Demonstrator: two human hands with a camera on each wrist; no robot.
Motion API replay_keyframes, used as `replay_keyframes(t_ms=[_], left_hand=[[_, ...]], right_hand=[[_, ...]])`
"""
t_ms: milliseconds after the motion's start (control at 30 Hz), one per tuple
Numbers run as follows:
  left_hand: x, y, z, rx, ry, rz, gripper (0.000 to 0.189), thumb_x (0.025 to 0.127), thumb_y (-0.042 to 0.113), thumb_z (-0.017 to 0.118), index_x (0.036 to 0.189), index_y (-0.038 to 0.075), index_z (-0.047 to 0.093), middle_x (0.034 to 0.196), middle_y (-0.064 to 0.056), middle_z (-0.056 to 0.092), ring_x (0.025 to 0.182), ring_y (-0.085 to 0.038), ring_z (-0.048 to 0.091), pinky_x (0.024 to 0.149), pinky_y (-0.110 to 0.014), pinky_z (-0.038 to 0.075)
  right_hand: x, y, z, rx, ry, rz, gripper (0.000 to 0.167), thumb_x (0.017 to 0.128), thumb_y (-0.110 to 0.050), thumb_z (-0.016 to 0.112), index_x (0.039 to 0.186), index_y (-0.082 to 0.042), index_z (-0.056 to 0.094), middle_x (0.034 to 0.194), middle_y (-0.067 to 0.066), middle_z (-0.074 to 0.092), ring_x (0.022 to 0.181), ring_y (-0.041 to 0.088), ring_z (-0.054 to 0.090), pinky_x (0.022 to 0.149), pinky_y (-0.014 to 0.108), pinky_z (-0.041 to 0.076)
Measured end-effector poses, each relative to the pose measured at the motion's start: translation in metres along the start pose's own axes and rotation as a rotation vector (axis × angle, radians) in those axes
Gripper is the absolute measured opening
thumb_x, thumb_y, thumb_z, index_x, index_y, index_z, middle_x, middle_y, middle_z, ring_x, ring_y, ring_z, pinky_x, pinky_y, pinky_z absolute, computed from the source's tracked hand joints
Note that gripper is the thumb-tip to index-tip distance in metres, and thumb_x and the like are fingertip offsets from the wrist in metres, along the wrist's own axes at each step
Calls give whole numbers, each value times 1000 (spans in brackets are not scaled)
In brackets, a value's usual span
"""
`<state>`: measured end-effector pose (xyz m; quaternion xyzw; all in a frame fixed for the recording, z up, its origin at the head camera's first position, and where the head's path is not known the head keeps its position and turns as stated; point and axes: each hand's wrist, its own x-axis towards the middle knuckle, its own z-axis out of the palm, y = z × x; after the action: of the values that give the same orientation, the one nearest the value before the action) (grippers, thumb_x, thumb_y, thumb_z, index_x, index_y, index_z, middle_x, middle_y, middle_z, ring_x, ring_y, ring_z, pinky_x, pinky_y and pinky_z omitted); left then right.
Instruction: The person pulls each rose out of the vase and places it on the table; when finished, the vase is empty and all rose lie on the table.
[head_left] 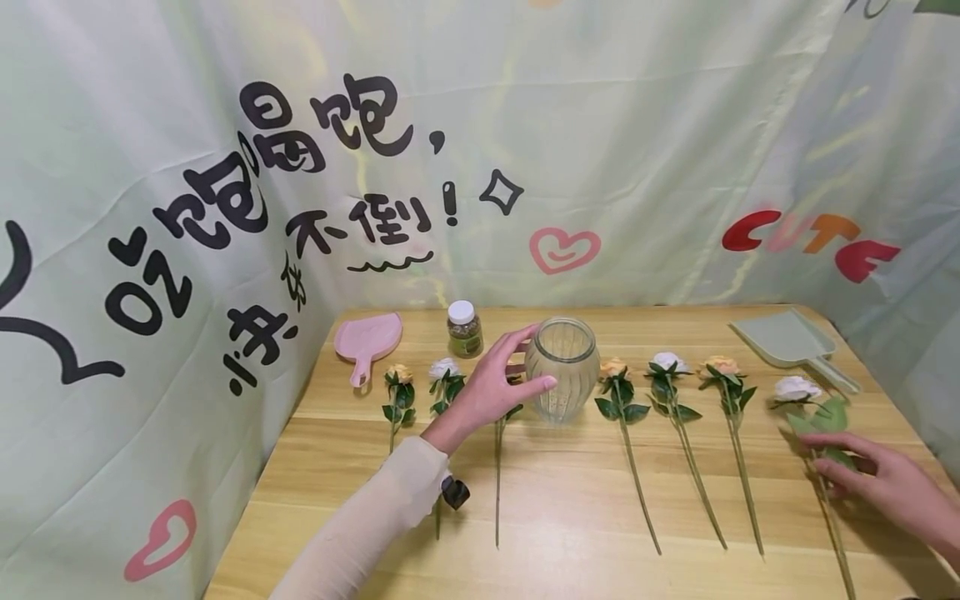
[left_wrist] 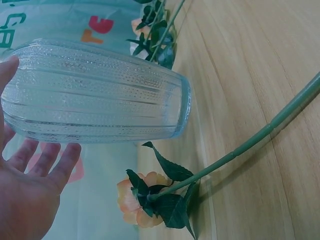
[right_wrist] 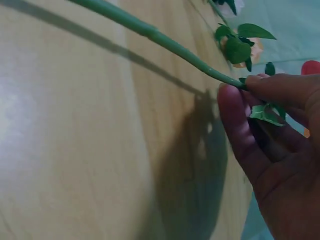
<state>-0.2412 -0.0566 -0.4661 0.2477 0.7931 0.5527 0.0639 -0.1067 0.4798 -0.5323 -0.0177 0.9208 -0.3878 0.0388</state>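
A ribbed clear glass vase [head_left: 561, 375] is upright near the middle of the wooden table. My left hand [head_left: 498, 379] holds its left side, thumb across the front and fingers round the back; the vase [left_wrist: 100, 95] looks empty in the left wrist view. At the far right, my right hand [head_left: 873, 475] pinches the green stem of a white artificial rose [head_left: 797, 388] between thumb and fingertips, just below the leaves. That stem [right_wrist: 175, 47] slants up from the tabletop in the right wrist view, casting a shadow.
Several other artificial roses lie in a row, including a peach rose [head_left: 722, 367] and a white rose [head_left: 667, 363]. Along the back are a pink dustpan-shaped board [head_left: 367, 337], a white-lidded jar [head_left: 465, 332] and a pale green dustpan [head_left: 783, 337]. A printed curtain [head_left: 637, 167] hangs behind.
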Motion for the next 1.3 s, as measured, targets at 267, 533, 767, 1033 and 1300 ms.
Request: replay_keyframes(t_ms=[267, 533, 767, 1033, 1300], left_hand=[[-1, 2, 0, -2, 1, 4, 81, 98, 43, 83, 166, 44, 39, 166, 6, 46, 149, -21, 51, 120, -55, 53], [-1, 3, 0, -11, 9, -5, 81, 97, 42, 84, 165, 45, 40, 165, 7, 47, 149, -22, 51, 120, -58, 52], [-1, 1, 0, -12, 4, -7, 80, 98, 42, 83, 165, 45, 40, 166, 6, 47, 150, -22, 51, 120, -61, 52], [-2, 3, 0, -8, 2, -7, 80, 98, 42, 83, 165, 45, 40, 165, 6, 47, 150, -23, 51, 121, -59, 52], [-2, 3, -2, -13, 1, -11, 80, 98, 44, 83, 164, 47, 39, 164, 6, 47, 149, -23, 52, 120, -60, 52]], right_hand=[[5, -3, 8, -15, -14, 72, 39, 112, -20, 64, 144, 2, 62, 99, -26, 64, 74, 6, 71, 61, 29, 64], [8, -7, 8, -54, -46, 21, 45, 113, -12, 61, 145, 18, 50, 95, -14, 62, 67, 8, 66, 54, 30, 59], [9, -11, 0, -76, -87, 109, 51, 116, -15, 54, 151, 17, 37, 113, 31, 63, 74, 2, 67, 60, 31, 64], [5, -11, 0, -181, 93, 95, 50, 118, -22, 50, 148, 16, 37, 132, 51, 51, 62, 6, 63, 48, 32, 58], [11, -11, -6, -321, 127, 91, 57, 116, -30, 56, 143, 19, 43, 125, 49, 61, 68, 30, 70, 51, 40, 55]])
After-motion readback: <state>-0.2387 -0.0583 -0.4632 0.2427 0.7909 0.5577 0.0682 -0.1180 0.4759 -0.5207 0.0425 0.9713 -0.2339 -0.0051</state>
